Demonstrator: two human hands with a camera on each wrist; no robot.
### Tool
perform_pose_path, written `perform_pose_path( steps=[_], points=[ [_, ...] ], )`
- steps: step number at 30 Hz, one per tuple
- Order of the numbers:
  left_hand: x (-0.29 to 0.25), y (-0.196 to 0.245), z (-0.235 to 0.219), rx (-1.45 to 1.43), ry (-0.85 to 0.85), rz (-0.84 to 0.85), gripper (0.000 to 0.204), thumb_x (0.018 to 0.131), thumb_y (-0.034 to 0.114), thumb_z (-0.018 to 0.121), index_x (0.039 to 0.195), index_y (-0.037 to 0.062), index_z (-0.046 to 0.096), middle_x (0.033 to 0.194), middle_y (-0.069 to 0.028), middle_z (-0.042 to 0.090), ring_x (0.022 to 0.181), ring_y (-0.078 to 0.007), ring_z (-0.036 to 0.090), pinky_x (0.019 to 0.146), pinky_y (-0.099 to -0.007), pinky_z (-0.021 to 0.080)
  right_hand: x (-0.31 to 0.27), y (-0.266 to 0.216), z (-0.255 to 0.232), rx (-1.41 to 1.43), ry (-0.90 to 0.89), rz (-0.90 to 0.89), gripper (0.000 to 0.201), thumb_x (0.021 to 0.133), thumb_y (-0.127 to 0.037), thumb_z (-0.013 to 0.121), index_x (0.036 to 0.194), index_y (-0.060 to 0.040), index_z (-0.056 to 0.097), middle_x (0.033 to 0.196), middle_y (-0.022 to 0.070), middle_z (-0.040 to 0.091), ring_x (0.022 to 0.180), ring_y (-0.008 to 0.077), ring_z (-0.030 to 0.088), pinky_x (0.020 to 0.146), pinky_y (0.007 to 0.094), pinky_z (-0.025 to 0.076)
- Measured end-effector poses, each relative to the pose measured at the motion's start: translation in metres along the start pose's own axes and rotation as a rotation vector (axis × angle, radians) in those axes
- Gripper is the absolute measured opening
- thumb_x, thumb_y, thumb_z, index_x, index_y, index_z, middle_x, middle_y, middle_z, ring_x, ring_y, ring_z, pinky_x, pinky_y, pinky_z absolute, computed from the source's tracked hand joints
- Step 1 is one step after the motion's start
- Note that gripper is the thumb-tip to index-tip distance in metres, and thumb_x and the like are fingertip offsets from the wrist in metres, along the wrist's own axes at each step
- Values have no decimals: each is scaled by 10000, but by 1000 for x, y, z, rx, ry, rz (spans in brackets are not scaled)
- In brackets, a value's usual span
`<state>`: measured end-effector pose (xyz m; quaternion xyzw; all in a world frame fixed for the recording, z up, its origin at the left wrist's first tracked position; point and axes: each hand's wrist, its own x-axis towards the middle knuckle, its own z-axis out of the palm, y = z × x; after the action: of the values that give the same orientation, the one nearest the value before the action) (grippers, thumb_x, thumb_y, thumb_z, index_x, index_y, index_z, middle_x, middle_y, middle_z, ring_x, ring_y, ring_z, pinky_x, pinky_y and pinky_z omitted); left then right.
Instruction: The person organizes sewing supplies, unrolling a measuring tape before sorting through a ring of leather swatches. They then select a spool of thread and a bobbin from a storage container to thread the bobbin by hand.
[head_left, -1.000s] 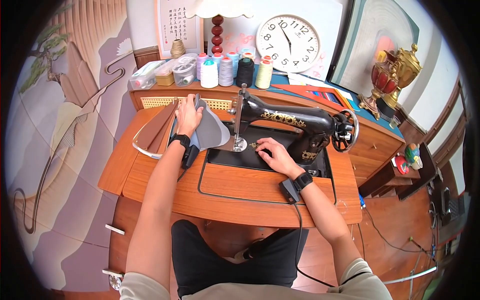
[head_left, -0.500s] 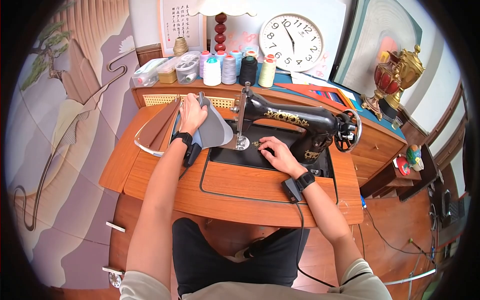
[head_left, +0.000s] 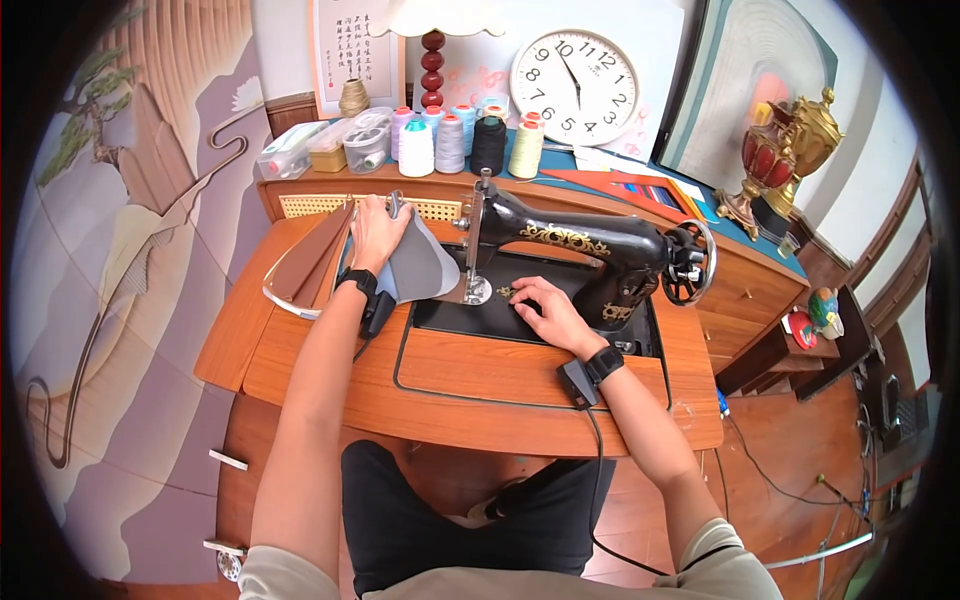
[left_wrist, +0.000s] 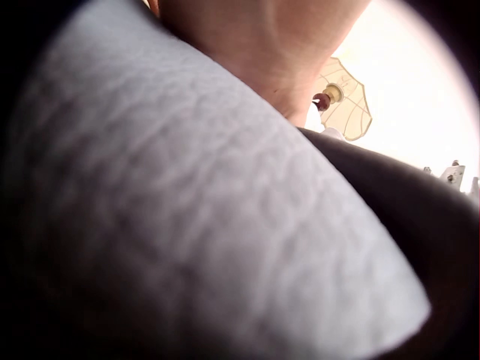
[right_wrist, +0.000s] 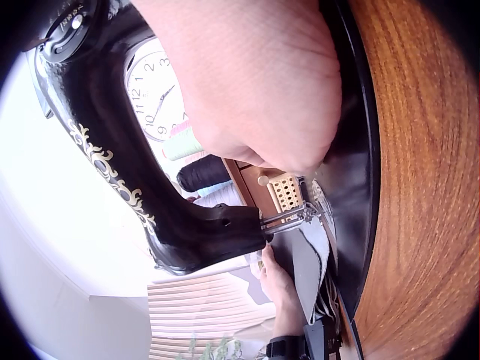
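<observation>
A black sewing machine [head_left: 560, 232] with gold ornament is set into the wooden table. Left of its needle, my left hand [head_left: 376, 236] grips the upper part of a stack of grey, blue and brown leather-like pieces [head_left: 425, 262], with the thumb over the grey ones. Its fingertips are partly hidden. A pale textured piece [left_wrist: 217, 202] fills much of the left wrist view. My right hand [head_left: 548, 312] rests on the black machine bed, fingers loosely bent and holding nothing. In the right wrist view the needle area [right_wrist: 296, 215] stands beyond that hand [right_wrist: 255, 82], beside the grey piece's edge.
Thread spools [head_left: 450, 146], plastic boxes [head_left: 368, 140] and a round clock [head_left: 574, 86] stand on the cabinet behind. The handwheel [head_left: 688, 262] is at the machine's right end. Brown pieces [head_left: 312, 258] spread at the table's left.
The head view has shifted slightly. My left hand has moved slightly on the stack, its fingers now a little lower; my right hand stays on the machine bed.
</observation>
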<state>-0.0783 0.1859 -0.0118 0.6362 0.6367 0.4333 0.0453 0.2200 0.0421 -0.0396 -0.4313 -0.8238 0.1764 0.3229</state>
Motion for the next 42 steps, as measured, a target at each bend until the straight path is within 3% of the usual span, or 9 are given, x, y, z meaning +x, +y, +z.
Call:
perform_pose_path(
  steps=[6, 12, 14, 20, 27, 42],
  points=[
    [-1, 2, -2, 3, 33, 42, 427, 792, 351, 661, 982, -1, 513, 1024, -195, 561, 1031, -358, 530, 880, -482, 389, 0, 0, 0, -17, 1, -5, 139, 864, -87, 565, 972, -11, 608, 1212, 164, 540, 1116, 343, 532, 942, 386, 434],
    [-3, -3, 5, -81, 163, 98, 456, 812, 327, 636, 1095, -9, 514, 1060, -199, 557, 1073, -360, 511, 921, -476, 372, 0, -3, 0, 11, 1, 22, 139, 860, -82, 566, 971, -9, 607, 1213, 166, 539, 1119, 341, 534, 946, 385, 434],
    [0, -5, 5, 35, 67, 81, 451, 826, 338, 610, 1121, 5, 540, 1081, -211, 551, 1096, -364, 498, 933, -471, 367, 0, -1, 0, -4, 1, 7, 138, 867, -86, 563, 972, -7, 607, 1215, 167, 538, 1120, 341, 534, 944, 385, 435],
    [-4, 4, -3, 62, -3, 78, 343, 823, 331, 594, 1039, 64, 594, 1106, -222, 535, 1097, -365, 490, 923, -486, 365, 0, -3, -1, -2, 1, -3, 141, 876, -94, 558, 974, -4, 606, 1215, 171, 540, 1113, 348, 535, 930, 386, 444],
    [-5, -2, 1, -13, 44, 120, 316, 816, 308, 578, 1014, 62, 560, 1103, -222, 535, 1079, -365, 494, 896, -508, 366, 0, 1, 1, -7, 6, -7, 140, 876, -99, 560, 973, -8, 607, 1211, 171, 541, 1107, 349, 536, 923, 392, 446],
    [-2, -1, 1, 49, -28, 49, 361, 856, 382, 554, 1043, 74, 537, 1006, -256, 577, 998, -398, 541, 861, -545, 333, 0, 4, 2, -4, 24, -4, 120, 859, -81, 584, 954, -21, 626, 1207, 137, 551, 1103, 324, 548, 929, 381, 443]
  ],
)
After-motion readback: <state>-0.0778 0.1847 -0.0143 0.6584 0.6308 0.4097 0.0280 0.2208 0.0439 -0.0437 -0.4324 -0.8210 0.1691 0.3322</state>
